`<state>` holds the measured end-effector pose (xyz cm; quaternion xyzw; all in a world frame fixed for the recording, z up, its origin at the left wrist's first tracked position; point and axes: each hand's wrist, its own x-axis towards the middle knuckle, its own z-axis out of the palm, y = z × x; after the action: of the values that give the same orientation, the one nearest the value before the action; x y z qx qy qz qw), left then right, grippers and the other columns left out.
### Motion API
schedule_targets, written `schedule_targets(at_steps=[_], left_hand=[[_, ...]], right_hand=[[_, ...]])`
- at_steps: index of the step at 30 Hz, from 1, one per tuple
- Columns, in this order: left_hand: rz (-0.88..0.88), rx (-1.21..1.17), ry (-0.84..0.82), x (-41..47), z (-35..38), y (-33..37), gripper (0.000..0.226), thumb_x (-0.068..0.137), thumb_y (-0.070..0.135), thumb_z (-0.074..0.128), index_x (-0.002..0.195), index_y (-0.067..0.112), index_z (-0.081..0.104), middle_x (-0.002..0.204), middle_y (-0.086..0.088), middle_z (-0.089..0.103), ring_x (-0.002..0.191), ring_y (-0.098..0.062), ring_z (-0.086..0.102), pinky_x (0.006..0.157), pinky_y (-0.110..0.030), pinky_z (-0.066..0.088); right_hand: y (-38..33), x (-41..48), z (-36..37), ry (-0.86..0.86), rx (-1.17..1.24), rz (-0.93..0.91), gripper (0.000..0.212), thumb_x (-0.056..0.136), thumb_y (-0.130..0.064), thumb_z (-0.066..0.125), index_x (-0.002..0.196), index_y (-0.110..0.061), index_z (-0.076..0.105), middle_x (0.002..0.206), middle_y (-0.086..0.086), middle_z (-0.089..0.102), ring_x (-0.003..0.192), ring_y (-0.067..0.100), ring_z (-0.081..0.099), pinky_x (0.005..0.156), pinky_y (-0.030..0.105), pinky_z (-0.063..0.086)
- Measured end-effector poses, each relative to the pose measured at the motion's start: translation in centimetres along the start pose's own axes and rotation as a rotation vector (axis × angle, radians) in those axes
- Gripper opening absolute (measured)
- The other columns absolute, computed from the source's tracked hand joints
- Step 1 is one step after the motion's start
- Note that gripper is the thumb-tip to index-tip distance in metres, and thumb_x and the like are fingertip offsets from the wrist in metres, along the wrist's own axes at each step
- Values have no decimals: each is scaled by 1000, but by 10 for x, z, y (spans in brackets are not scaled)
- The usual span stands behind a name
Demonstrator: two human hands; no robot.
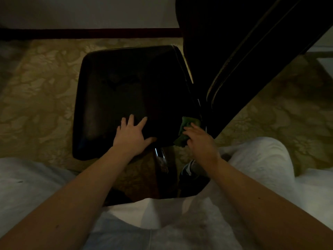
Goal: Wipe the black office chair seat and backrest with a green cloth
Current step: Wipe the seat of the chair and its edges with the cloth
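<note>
The black padded chair seat lies bare across its far half and left side, open from the far and left edges. The left grip lies flat by the near edge. At the near right corner the right grip holds a crumpled green cloth. The tall black backrest rises just beside the right edge, leaving a narrow gap. A shiny metal stem stands below the near edge.

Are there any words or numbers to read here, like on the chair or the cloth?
None: no words, numbers or labels can be read.
The black chair seat, the backrest, the green cloth and the patterned carpet show no writing.
The picture is dim, so tiny print could be missed.
</note>
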<state>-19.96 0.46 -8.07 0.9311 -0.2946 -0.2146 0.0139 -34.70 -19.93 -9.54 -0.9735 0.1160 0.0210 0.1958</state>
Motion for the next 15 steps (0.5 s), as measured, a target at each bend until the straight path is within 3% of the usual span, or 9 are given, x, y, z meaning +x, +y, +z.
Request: schedule_targets(at_steps=[4,7,15], left_hand=[[-7,-17,-37,4,-10,3,91,87,71,51,157,36,7,164,-15,8,149,-42,10,119,-55,23],[-19,8,-51,5,-14,7,90,87,69,54,158,35,10,163,-15,11,148,-43,13,117,-54,27],[-24,-7,-63,5,-12,3,89,88,67,55,158,35,9,165,-15,6,149,-44,7,119,-54,22]], right_hand=[[-2,-4,-6,143,88,158,38,100,-5,47,137,-5,54,149,8,46,146,18,29,110,18,18],[-14,-4,-5,110,94,145,36,99,-4,47,134,-5,56,147,7,48,145,19,30,114,27,22],[-29,10,-3,94,93,156,39,99,-5,47,137,-7,54,147,6,48,144,17,31,111,18,16]])
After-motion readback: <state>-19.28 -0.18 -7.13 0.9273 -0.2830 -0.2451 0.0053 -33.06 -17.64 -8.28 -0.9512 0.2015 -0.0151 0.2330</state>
